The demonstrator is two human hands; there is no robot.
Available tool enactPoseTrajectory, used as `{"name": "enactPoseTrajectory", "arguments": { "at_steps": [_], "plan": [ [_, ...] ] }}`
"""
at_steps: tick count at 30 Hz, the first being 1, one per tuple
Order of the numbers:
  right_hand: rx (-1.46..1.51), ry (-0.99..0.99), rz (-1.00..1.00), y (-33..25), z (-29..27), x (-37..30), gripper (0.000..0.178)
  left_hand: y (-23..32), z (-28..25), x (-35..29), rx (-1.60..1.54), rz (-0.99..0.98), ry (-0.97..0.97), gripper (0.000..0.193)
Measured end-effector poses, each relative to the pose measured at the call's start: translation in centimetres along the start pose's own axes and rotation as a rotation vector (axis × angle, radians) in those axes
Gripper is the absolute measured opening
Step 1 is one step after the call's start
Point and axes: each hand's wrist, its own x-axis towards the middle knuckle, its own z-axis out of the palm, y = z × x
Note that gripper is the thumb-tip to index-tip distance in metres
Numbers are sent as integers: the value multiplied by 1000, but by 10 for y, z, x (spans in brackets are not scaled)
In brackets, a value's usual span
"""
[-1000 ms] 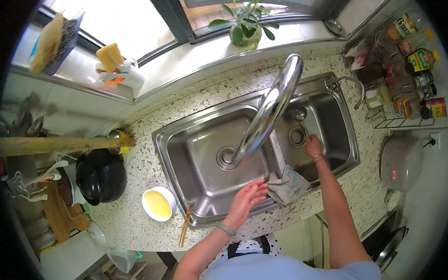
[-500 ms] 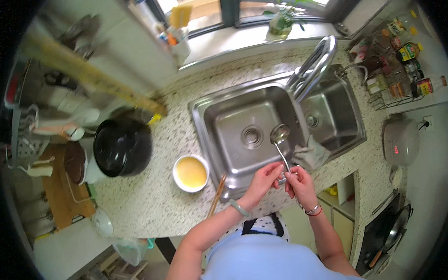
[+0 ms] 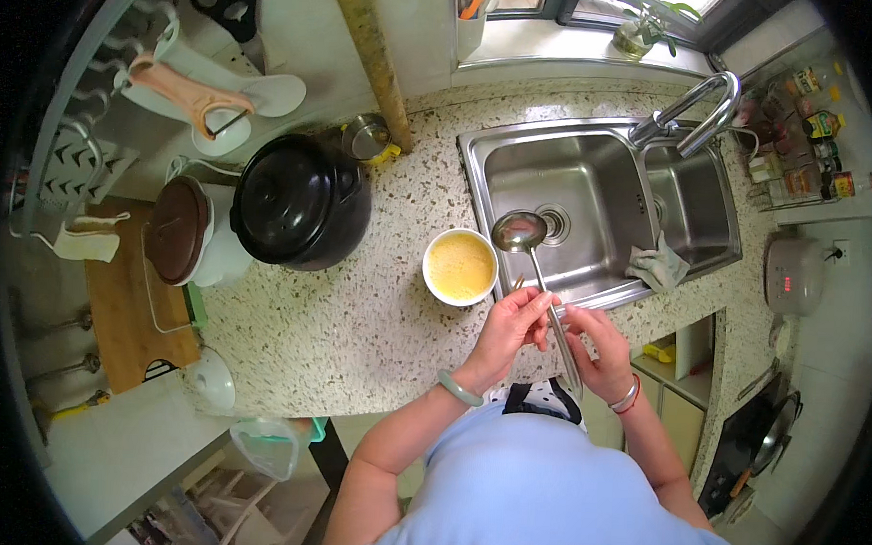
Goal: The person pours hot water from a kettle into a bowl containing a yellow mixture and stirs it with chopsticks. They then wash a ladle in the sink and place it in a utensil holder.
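A metal ladle (image 3: 520, 232) is tilted over the left edge of the sink, its bowl up and away from me. My left hand (image 3: 509, 335) pinches its long handle (image 3: 560, 339) between thumb and fingers. Just right of the handle, my right hand (image 3: 602, 357) curves loosely with thumb and fingers apart, fingertips close to the metal; contact is hard to tell. Left of the ladle bowl, a white bowl (image 3: 496, 275) of frothy yellow liquid (image 3: 459, 266) stands on the counter. Part of the chopsticks (image 3: 520, 281) shows behind my left hand.
The double steel sink (image 3: 593, 182) has a tall faucet (image 3: 715, 109) and a grey cloth (image 3: 659, 264) on its front rim. A black lidded pot (image 3: 299, 200) and a white pot with a brown lid (image 3: 180, 230) stand left on the speckled counter (image 3: 356, 366).
My view has turned left. The ladle has come leftward, its bowl now near the white bowl instead of deep over the sink. My right hand's fingers have loosened from the handle.
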Motion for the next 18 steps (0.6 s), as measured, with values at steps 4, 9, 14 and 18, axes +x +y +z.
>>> {"name": "enactPoseTrajectory", "arguments": {
  "at_steps": [4, 9, 14, 18],
  "plan": [
    [-149, -97, -198, -16, 7, 13, 44, 6, -7, -13, -170, -56, -42, 24],
    [-244, -67, -299, -30, 10, 21, 41, 1, -11, -25, -221, -30, -43, 24],
    [-196, -51, -169, -39, 14, 40, 26, -2, -23, -38, -118, 73, 31, 25],
    [-191, -17, -32, -47, 17, 64, 10, -12, -58, -44, 47, 299, 244, 24]
  ]
}}
